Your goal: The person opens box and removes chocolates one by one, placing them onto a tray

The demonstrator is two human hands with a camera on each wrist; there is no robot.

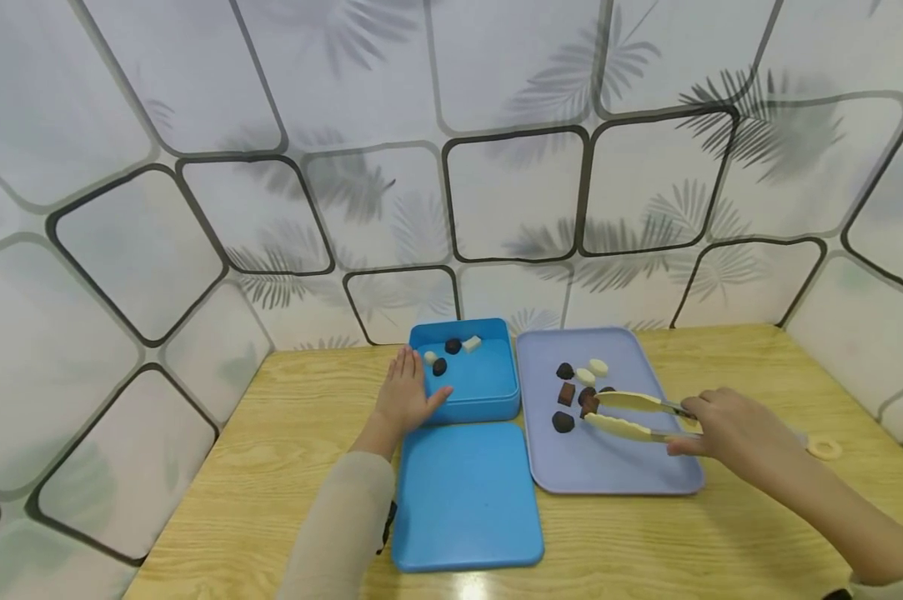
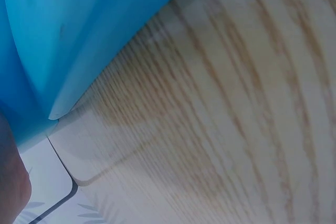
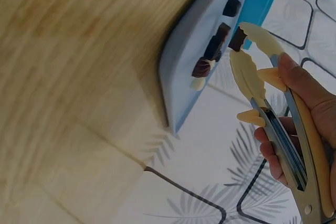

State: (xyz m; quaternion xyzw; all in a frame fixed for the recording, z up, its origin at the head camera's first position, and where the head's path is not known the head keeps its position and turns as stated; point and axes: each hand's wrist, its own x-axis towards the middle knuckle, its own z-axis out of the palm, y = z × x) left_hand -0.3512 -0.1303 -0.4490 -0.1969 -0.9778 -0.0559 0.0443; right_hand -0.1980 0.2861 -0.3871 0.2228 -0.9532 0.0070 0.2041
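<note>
My left hand [image 1: 408,390] rests on the left rim of a blue box [image 1: 469,410], fingers straight and thumb spread over the front corner. Inside that box lie two dark chocolates and two white pieces. In my right hand [image 1: 739,433] I grip yellow-tipped tongs [image 3: 307,156] by their arms. Between the tong tips sits a square brown chocolate [image 3: 237,39], over the lilac tray [image 1: 624,471]. Around it on the tray are several dark and brown chocolates and two white ones [image 1: 598,367]. In the left wrist view, only part of the hand shows, beside the box wall.
A flat blue lid [image 1: 469,500] lies in front of the box, left of the tray. Everything stands on a wood-grain table [image 1: 271,467]. A patterned curtain or wall covering [image 1: 511,200] rises right behind the box and tray.
</note>
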